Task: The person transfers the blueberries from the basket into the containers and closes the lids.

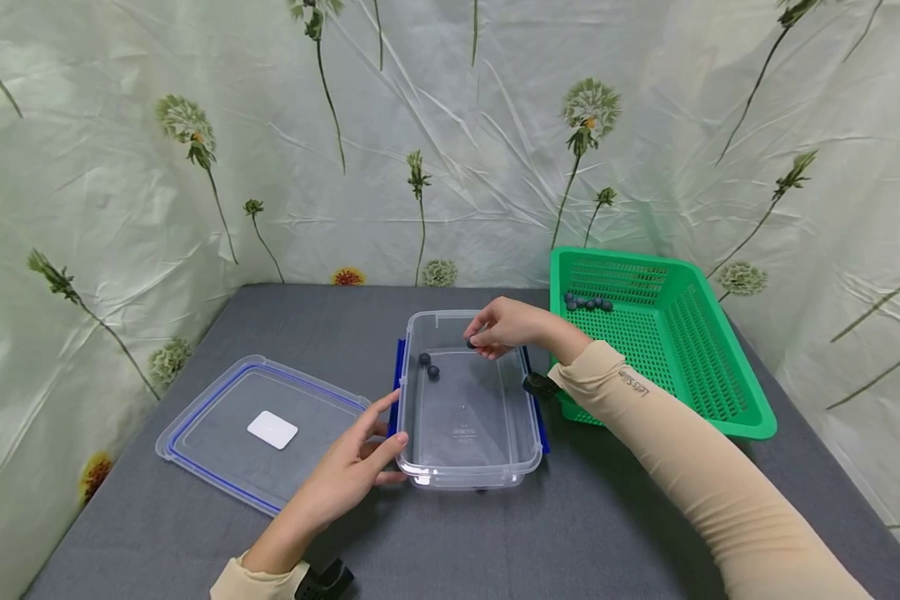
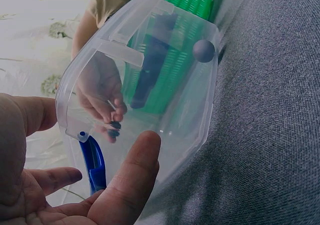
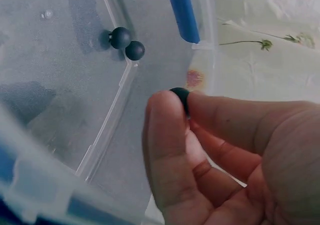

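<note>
A clear plastic container (image 1: 465, 417) with blue side latches stands uncovered on the cloth. My left hand (image 1: 356, 462) rests at its left side, fingers fairly straight and spread, touching the rim near the latch. Above the container's far part, my right hand (image 1: 506, 327) pinches a blueberry (image 3: 181, 98) between thumb and fingertip. Two more blueberries (image 3: 127, 43) lie close together on the container's floor, toward its left. Another dark round berry (image 2: 203, 51) shows by the container's lower corner in the left wrist view; whether it is inside or outside I cannot tell.
A green slotted basket (image 1: 735, 358) stands to the right, with several blueberries (image 1: 588, 303) at its far left. Flat on the left lies a clear lid (image 1: 217, 437) with a blue seal and a white label (image 1: 272, 430). Behind the grey tablecloth (image 1: 570, 533) hangs a flowered curtain (image 1: 495, 167).
</note>
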Demonstrator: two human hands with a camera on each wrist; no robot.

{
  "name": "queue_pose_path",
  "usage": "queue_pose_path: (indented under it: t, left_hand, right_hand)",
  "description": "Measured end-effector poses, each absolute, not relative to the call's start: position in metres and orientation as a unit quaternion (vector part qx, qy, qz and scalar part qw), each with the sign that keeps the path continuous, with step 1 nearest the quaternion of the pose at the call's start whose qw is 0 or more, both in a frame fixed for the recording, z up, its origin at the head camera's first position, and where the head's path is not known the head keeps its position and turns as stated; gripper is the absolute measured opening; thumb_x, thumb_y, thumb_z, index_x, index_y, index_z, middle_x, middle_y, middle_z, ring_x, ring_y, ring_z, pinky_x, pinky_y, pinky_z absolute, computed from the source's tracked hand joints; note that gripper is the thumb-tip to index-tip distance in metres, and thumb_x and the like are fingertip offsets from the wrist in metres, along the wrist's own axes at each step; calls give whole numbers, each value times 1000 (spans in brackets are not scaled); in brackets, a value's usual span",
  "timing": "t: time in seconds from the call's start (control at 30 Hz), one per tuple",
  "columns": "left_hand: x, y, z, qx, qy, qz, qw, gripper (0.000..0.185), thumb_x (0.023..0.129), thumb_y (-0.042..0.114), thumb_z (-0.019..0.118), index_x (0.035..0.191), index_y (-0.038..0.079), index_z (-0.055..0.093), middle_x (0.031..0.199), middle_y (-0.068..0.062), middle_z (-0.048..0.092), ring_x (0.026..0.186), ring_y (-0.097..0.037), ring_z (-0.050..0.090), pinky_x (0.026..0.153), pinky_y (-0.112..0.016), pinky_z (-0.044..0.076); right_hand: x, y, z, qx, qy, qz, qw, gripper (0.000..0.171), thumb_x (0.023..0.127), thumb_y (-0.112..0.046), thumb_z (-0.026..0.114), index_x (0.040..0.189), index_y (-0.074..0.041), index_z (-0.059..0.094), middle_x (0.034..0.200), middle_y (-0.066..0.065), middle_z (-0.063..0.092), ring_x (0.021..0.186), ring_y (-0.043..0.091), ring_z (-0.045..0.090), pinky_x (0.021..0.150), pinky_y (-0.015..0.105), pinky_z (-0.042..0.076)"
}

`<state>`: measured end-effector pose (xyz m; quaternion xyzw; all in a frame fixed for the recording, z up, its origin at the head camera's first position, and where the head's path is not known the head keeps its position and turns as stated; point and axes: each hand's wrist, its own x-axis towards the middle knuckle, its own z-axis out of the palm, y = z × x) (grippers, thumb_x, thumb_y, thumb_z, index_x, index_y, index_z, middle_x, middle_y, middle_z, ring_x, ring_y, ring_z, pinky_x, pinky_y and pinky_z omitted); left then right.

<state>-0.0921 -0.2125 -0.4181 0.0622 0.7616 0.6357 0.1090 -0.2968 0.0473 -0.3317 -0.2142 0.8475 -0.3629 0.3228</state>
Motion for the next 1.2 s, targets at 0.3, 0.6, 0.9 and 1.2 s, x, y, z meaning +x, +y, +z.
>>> queue_pose_path:
  t: [0.3,0.6,0.9,1.2]
  left_hand:
    - [-92,-212,-417,60,768,628,108,65,112,24,60,169,22,30,135,-34,54,113,-35,71,84,-38,70]
    - [-92,-211,-417,55,766,631,107,64,112,22,60,169,22,30,135,-34,54,113,-34,70,84,-37,70]
    - [-91,-212,-417,68,766,630,106,64,112,23,60,169,20,30,134,-35,55,112,-35,71,84,-38,70]
    - [-91,-212,-419,65,765,632,105,65,112,23,61,169,20,30,135,-35,55,112,-35,71,83,-37,70]
  right_hand:
    - [-298,29,-335,-214,874,-290,327,32,110,-10,62,138,5,67,123,24,74,98,22,76,100,43,65]
    - [-302,19,-341,-216,871,-255,360,33,110,-11,60,139,4,66,134,24,71,116,29,74,98,34,65]
    - [-303,16,-346,-207,862,-270,377,38,111,-14,61,146,1,62,129,21,73,107,25,75,102,40,64]
    - [-312,42,-327,-221,805,-414,362,35,113,-14,56,146,-2,61,113,12,73,97,19,72,96,39,65]
